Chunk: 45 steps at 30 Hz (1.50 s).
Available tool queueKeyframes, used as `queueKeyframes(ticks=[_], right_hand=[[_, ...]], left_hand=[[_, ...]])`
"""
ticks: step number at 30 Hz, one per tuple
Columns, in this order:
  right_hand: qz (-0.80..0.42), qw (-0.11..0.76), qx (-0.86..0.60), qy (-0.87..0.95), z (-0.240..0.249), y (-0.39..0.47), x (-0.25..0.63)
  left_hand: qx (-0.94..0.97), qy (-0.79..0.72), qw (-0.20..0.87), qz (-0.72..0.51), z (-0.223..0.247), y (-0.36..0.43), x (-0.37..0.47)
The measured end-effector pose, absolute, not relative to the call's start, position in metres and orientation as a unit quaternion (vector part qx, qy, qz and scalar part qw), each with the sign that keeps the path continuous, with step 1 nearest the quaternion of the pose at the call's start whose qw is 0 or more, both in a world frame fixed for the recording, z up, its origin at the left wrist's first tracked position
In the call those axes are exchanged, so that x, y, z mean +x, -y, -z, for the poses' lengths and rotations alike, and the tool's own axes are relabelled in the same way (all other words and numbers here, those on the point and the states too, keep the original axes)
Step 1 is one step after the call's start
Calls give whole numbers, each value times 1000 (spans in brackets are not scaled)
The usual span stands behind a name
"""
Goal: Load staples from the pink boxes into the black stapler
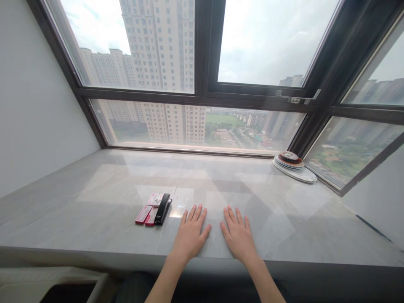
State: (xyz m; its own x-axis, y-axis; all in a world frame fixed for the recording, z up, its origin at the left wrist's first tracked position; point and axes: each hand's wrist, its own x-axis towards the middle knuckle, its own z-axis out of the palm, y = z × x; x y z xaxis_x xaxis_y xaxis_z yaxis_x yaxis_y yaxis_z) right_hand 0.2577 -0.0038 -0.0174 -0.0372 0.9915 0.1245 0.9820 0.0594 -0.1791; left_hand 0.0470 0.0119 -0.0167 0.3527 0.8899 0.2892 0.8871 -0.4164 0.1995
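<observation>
My left hand (pixel 190 235) lies palm down on the pale stone sill (pixel 110 235), fingers spread and holding nothing. To its right, my right hand (pixel 239 235) rests flat in the same way, fingers apart, and the two do not touch. Left of my left hand is a black stapler (pixel 162 209), lying lengthwise away from me. Small red and white boxes sit against the stapler's left side: one at the back (pixel 154 199), one at the left (pixel 143 214) and one at the front (pixel 150 216), partly beside the stapler.
A stack of round plates (pixel 289 162) stands in the back right corner on a white board (pixel 301 174). Dark window frames (pixel 202 100) rise behind the sill. A thin dark strip (pixel 374 228) lies along the right wall. The sill's front edge (pixel 110 251) runs below my hands.
</observation>
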Motion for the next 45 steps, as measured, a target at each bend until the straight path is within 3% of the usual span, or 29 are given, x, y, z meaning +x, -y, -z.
queueKeyframes(ticks=[45], right_hand=[[-34,109,-687,718,11,7,257]], left_hand=[[829,-529,5,-184,18,-12,44]])
